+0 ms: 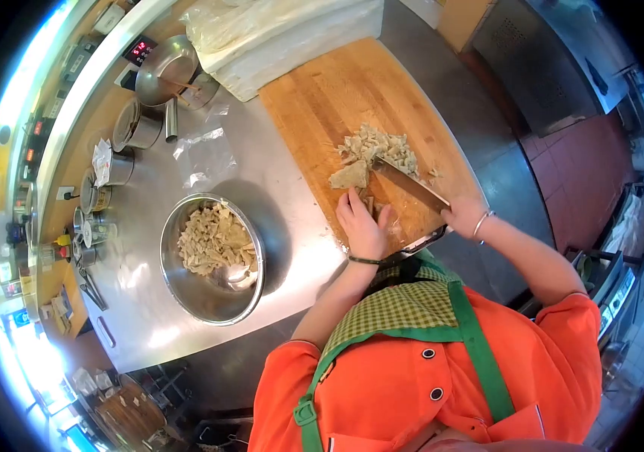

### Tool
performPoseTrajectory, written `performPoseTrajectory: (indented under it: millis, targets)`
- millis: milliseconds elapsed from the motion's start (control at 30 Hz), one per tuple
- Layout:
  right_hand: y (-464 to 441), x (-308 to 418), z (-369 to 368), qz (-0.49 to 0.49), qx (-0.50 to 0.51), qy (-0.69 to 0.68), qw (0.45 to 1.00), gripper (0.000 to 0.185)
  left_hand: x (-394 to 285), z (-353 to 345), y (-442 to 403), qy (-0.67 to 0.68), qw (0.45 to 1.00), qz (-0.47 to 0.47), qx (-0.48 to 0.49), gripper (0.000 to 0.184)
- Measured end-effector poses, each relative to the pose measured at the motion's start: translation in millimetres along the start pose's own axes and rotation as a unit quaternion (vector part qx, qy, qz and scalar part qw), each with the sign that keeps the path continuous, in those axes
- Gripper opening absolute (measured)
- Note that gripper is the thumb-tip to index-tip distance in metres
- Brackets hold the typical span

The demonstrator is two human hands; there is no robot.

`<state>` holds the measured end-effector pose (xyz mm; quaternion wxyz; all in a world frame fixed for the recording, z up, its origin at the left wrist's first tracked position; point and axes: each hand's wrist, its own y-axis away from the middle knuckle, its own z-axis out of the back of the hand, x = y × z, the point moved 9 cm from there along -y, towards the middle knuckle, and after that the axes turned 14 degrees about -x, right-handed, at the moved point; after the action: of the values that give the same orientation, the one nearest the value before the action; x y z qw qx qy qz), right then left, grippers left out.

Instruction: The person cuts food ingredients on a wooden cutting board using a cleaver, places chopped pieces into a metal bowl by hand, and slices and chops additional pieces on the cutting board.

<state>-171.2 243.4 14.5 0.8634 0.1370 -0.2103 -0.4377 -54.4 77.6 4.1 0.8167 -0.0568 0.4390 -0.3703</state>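
My right hand [466, 217] is closed around the handle of a cleaver [415, 186]. Its blade reaches across a wooden cutting board [322, 83], with the far tip beside a pile of chopped pale food pieces [384, 146]. My left hand [365, 227] lies on the board left of the blade, thumb apart from the fingers. The fingertips are at the lower edge of a larger flat pale slab [350, 175]. What the food is I cannot make out. Small scraps lie between my left hand and the blade.
A steel bowl [259, 290] with similar pale chopped pieces [213, 237] stands left of the board on the metal table [149, 301]. A plastic bag [205, 157] lies behind it. Several pots [140, 126] line the far left side. A white foam box [292, 45] adjoins the board's far end.
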Motion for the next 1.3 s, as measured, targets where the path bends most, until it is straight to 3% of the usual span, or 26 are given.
performPoseTrajectory:
  millis: [100,167,333,400,433,500,600,733,867,967,1067,1100,1300]
  targets:
    - [12.9,6.7,-18.3,0.014,-0.032,-0.009,0.999,0.025,9.7,14.4,3.5,0.056,0.996,0.066,0.012,0.064]
    - [20.6,13.0,-23.1,0.017,-0.037,-0.026,0.999,0.022,10.3,17.9,2.1,0.073,0.995,-0.008,0.066,0.054]
    - [31.9,25.3,-34.3,0.030,-0.023,-0.049,0.998,0.023,23.1,23.4,-6.4,0.088,0.989,-0.024,0.118,0.032]
    - [34.0,28.8,-35.0,0.037,-0.015,-0.056,0.998,0.023,36.7,18.7,6.2,0.087,0.977,0.079,0.177,0.030]
    - [34.0,27.4,-31.9,0.027,-0.019,-0.053,0.998,0.023,32.9,17.6,6.0,0.087,0.977,0.078,0.178,0.030]
    - [30.6,24.8,-29.9,0.017,-0.022,-0.049,0.998,0.023,-1.2,39.7,-5.8,0.023,0.995,-0.098,0.018,0.025]
    - [22.9,28.1,-27.0,0.035,-0.027,-0.035,0.998,0.024,8.7,19.5,-14.9,0.048,0.995,-0.086,0.002,0.024]
    - [14.6,37.0,-24.0,0.037,-0.038,-0.042,0.998,0.024,23.7,-3.6,-5.6,0.098,0.988,-0.054,0.105,0.029]
    - [12.7,45.9,-22.2,0.027,-0.005,-0.027,0.999,0.024,11.2,20.2,-1.8,0.132,0.990,-0.026,0.040,0.040]
    - [16.5,48.8,-24.4,0.040,0.019,0.004,0.999,0.024,-12.0,25.4,12.5,0.066,0.986,-0.135,0.078,0.051]
    - [15.6,52.5,-22.1,0.064,0.021,-0.007,0.998,0.024,-12.9,13.6,13.4,0.021,0.985,-0.157,0.069,0.044]
    - [14.8,52.3,-20.9,0.064,0.023,-0.005,0.998,0.024,-13.4,11.7,9.8,0.026,0.986,-0.150,0.068,0.033]
    - [6.1,58.4,3.2,0.067,-0.052,-0.059,0.995,0.024,-5.8,13.5,10.8,0.066,0.987,-0.140,0.029,0.026]
